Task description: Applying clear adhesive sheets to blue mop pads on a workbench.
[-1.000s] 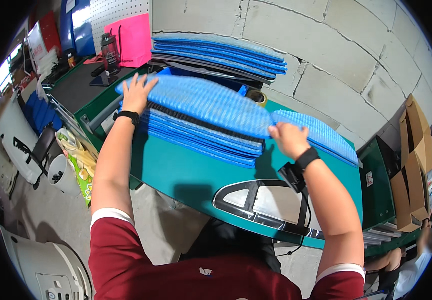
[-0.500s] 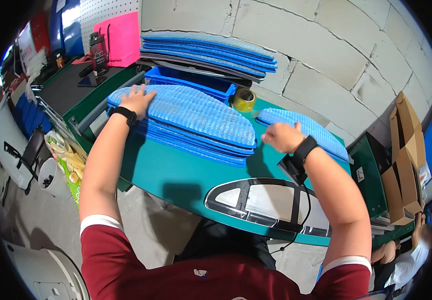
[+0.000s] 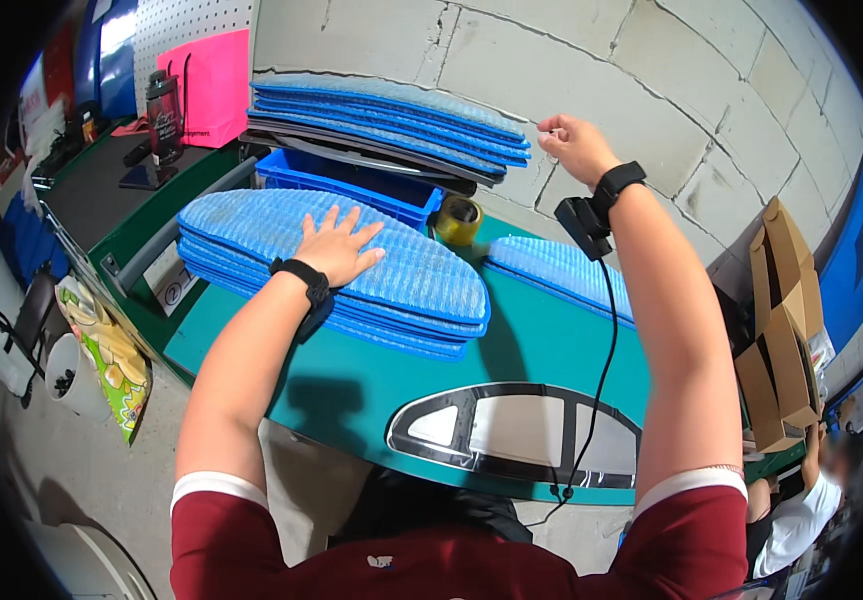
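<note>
My left hand lies flat with fingers spread on a stack of blue, bubble-textured curved panels, near the middle of the top one. Raised in front of the block wall is my right hand, just right of another stack of similar blue panels. Its fingers are curled into a pinch; whatever may be between them is too small to make out. A roll of yellow tape stands past the near stack. A further blue panel pile rests to its right, partly behind my right forearm.
A black-framed curved panel lies along the near edge of the green table. Behind the near stack sits a blue bin. Cardboard boxes stand at right, with a person beyond. A dark bottle stands at left.
My left hand has slid from the panel's left end to its middle. My right hand has risen from beside the near stack to in front of the wall. The view has shifted slightly.
</note>
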A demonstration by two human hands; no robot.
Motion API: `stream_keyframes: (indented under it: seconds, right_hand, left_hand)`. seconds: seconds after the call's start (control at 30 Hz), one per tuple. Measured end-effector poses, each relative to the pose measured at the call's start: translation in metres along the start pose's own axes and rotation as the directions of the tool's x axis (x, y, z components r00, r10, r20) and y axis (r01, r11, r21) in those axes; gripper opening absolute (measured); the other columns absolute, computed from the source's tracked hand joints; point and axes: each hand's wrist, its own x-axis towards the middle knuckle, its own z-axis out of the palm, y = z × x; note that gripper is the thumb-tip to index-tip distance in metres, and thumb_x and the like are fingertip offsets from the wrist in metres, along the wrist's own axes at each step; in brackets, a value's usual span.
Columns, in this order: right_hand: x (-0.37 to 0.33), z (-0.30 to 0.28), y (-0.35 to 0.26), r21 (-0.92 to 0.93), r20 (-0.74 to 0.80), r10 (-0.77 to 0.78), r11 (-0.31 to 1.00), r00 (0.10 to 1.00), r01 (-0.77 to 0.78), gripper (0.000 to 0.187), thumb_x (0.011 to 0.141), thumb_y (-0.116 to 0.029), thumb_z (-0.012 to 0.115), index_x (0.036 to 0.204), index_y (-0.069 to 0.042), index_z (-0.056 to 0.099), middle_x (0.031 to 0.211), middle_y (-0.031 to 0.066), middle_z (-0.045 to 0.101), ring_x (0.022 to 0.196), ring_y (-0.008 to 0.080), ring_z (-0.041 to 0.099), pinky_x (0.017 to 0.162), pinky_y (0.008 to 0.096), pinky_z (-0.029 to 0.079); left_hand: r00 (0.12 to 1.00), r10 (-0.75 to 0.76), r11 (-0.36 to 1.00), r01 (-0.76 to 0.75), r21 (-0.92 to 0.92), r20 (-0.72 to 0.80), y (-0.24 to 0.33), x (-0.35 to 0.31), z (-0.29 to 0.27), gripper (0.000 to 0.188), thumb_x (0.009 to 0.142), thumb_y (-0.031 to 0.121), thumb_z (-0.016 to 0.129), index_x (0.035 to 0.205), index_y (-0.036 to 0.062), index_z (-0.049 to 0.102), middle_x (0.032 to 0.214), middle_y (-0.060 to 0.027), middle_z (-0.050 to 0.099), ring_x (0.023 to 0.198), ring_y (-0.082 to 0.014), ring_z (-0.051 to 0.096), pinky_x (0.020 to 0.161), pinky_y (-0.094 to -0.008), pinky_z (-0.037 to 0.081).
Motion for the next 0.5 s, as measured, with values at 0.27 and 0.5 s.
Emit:
stream_keyframes:
  seconds: [0.27, 0.5]
  right_hand:
    - [0.030, 0.055, 0.018, -0.639, 0.044, -0.074, 0.764, 0.996, 0.086, 0.043, 0.074, -0.014, 0.060, 0.116, -0.014, 0.055, 0.116, 0.0237, 0.048, 0.103, 0.0357, 0.052, 0.092, 0.0405, 0.041]
    - [0.040, 0.049, 0.016, -0.255, 0.083, -0.004, 0.967, 0.997, 0.025, 0.047, 0.074, -0.015, 0.064, 0.118, -0.003, 0.051, 0.109, 0.0231, 0.056, 0.103, 0.0322, 0.055, 0.088, 0.0358, 0.043]
  left_hand:
    - [1.000, -0.023, 1.000, 0.023, -0.021, 0.004, 0.002, -0.003, -0.001, 0.053, 0.089, 0.050, 0.034, 0.137, 0.0268, 0.031, 0.144, -0.0136, 0.021, 0.134, -0.0371, 0.012, 0.102, -0.0609, 0.008]
    - [1.000, -0.011, 0.999, 0.010, -0.044, -0.027, 0.002, -0.005, 0.000, 0.053, 0.089, 0.050, 0.035, 0.136, 0.0259, 0.032, 0.143, -0.0149, 0.023, 0.134, -0.0374, 0.012, 0.103, -0.0602, 0.008]
